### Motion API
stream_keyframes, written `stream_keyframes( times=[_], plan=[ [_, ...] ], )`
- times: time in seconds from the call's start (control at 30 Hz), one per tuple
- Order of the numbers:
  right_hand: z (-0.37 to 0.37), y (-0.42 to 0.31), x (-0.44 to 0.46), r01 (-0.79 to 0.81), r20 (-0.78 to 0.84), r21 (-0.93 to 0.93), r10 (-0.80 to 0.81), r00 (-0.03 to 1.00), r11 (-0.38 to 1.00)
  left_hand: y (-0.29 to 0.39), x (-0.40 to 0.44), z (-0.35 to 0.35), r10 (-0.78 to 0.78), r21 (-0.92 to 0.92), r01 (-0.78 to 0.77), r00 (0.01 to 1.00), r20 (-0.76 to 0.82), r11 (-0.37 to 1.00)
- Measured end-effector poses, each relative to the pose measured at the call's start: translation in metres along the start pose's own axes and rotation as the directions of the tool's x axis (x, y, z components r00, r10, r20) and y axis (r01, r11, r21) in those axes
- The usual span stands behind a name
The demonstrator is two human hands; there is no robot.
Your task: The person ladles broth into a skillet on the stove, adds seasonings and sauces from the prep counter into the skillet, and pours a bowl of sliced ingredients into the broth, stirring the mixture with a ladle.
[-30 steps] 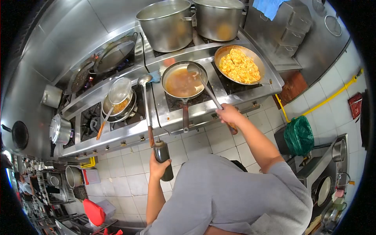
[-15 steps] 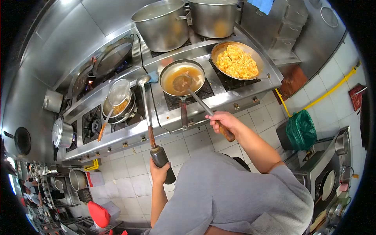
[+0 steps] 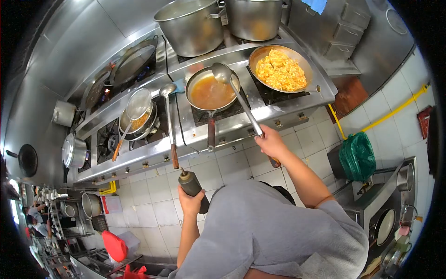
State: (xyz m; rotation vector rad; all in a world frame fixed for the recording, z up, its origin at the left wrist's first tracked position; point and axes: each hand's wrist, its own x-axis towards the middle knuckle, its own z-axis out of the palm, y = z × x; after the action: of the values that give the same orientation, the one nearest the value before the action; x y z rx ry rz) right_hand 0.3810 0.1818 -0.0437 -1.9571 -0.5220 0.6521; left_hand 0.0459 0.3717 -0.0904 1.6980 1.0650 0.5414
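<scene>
My right hand is closed round the handle of a long ladle. The ladle's bowl is over the far right rim of a frying pan that holds brown liquid. In my left hand is a dark squeeze bottle, its nozzle pointing up. Just beyond the nozzle, a second ladle lies across the stove's front edge. To the right of the liquid, another pan holds a yellow scrambled mass.
Two large pots stand at the back of the stove. On the left are a strainer over a small pan and a lidded pot. A green-lined bin stands at the right.
The ladle in my right hand has come up out of the liquid to the pan's far right rim. My left hand still grips the bottle, with little movement.
</scene>
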Motion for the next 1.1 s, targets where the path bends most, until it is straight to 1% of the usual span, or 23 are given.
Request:
stream_keyframes(
  times=[0.03, 0.07, 0.13, 0.17, 0.2, 0.3, 0.47, 0.53, 0.6, 0.67, 0.7, 0.73, 0.77, 0.8, 0.83, 0.87, 0.9, 0.93, 0.97, 1.0, 1.03, 1.07, 1.1],
  plan=[
    [-0.002, 0.002, 0.004, 0.101, -0.081, -0.213, -0.12, 0.989, 0.972, -0.001, -0.009, 0.002, -0.002, -0.009, 0.002, 1.0, -0.01, 1.0],
    [-0.005, -0.001, 0.007, 0.107, -0.071, -0.21, -0.125, 0.99, 0.972, -0.007, -0.016, 0.002, -0.005, -0.006, 0.004, 1.0, -0.02, 1.0],
    [-0.013, -0.012, 0.013, 0.135, -0.124, -0.469, -0.217, 0.968, 0.873, -0.021, -0.028, 0.006, -0.016, -0.003, 0.016, 0.997, -0.074, 1.0],
    [-0.014, -0.01, 0.022, 0.111, -0.133, -0.581, -0.228, 0.965, 0.807, -0.008, -0.038, 0.005, -0.073, 0.054, 0.079, 0.992, -0.107, 0.995],
    [-0.018, -0.01, 0.03, 0.125, -0.117, -0.581, -0.235, 0.965, 0.804, -0.01, -0.045, 0.005, -0.079, 0.05, 0.086, 0.989, -0.122, 0.995],
    [-0.026, -0.008, 0.06, 0.12, -0.076, -0.75, -0.266, 0.961, 0.65, -0.007, -0.07, 0.004, -0.141, 0.073, 0.158, 0.969, -0.203, 0.985],
    [-0.03, -0.019, 0.094, 0.205, 0.112, -0.818, -0.2, 0.973, 0.538, 0.006, -0.126, 0.009, -0.212, 0.087, 0.252, 0.922, -0.323, 0.964],
    [-0.027, -0.021, 0.097, 0.152, 0.108, -0.856, -0.117, 0.987, 0.494, 0.001, -0.15, 0.009, -0.238, 0.124, 0.3, 0.901, -0.363, 0.946],
    [-0.023, -0.012, 0.102, 0.139, 0.107, -0.878, -0.096, 0.99, 0.459, 0.012, -0.169, 0.009, -0.332, 0.07, 0.394, 0.845, -0.418, 0.916],
    [-0.018, -0.012, 0.103, 0.105, 0.079, -0.895, -0.079, 0.994, 0.433, 0.011, -0.192, 0.002, -0.307, 0.09, 0.386, 0.835, -0.457, 0.918],
    [-0.015, -0.016, 0.102, 0.056, 0.038, -0.876, -0.047, 0.998, 0.48, 0.016, -0.202, 0.002, -0.306, 0.082, 0.398, 0.807, -0.505, 0.914],
    [-0.01, -0.011, 0.103, 0.092, 0.027, -0.838, -0.128, 0.991, 0.538, 0.016, -0.211, -0.006, -0.345, 0.079, 0.443, 0.787, -0.511, 0.893],
    [-0.007, -0.019, 0.094, 0.136, 0.054, -0.812, -0.158, 0.986, 0.568, -0.017, -0.224, -0.009, -0.326, -0.025, 0.367, 0.79, -0.52, 0.93],
    [-0.004, 0.002, 0.106, 0.188, 0.086, -0.8, -0.201, 0.976, 0.57, -0.01, -0.234, -0.018, -0.361, -0.036, 0.408, 0.758, -0.543, 0.912],
    [-0.004, 0.042, 0.137, 0.311, 0.15, -0.733, -0.301, 0.942, 0.605, 0.004, -0.246, -0.031, -0.422, -0.057, 0.476, 0.71, -0.564, 0.877],
    [-0.003, 0.03, 0.13, 0.23, 0.171, -0.791, -0.157, 0.973, 0.568, -0.014, -0.264, -0.04, -0.376, -0.065, 0.431, 0.693, -0.615, 0.9],
    [-0.004, 0.065, 0.158, 0.405, 0.246, -0.754, -0.349, 0.904, 0.518, -0.038, -0.281, -0.049, -0.341, -0.121, 0.356, 0.659, -0.67, 0.927],
    [0.0, 0.068, 0.162, 0.367, 0.254, -0.788, -0.282, 0.925, 0.494, -0.016, -0.297, -0.072, -0.414, -0.181, 0.408, 0.606, -0.679, 0.895],
    [0.008, 0.039, 0.137, 0.291, 0.244, -0.807, -0.159, 0.957, 0.513, -0.029, -0.318, -0.091, -0.428, -0.184, 0.446, 0.542, -0.724, 0.876],
    [0.008, 0.072, 0.165, 0.356, 0.249, -0.773, -0.266, 0.931, 0.525, -0.022, -0.334, -0.111, -0.368, -0.252, 0.286, 0.493, -0.789, 0.924],
    [0.013, 0.072, 0.165, 0.235, 0.167, -0.797, -0.171, 0.971, 0.556, -0.017, -0.353, -0.133, -0.392, -0.178, 0.531, 0.322, -0.862, 0.829],
    [0.027, 0.049, 0.133, 0.146, 0.108, -0.809, -0.101, 0.989, 0.57, -0.062, -0.38, -0.151, -0.263, -0.132, 0.436, 0.256, -0.93, 0.89],
    [0.036, 0.04, 0.113, 0.118, 0.091, -0.818, -0.076, 0.993, 0.563, -0.019, -0.399, -0.182, -0.338, -0.22, 0.423, 0.226, -0.914, 0.879]
  ],
)
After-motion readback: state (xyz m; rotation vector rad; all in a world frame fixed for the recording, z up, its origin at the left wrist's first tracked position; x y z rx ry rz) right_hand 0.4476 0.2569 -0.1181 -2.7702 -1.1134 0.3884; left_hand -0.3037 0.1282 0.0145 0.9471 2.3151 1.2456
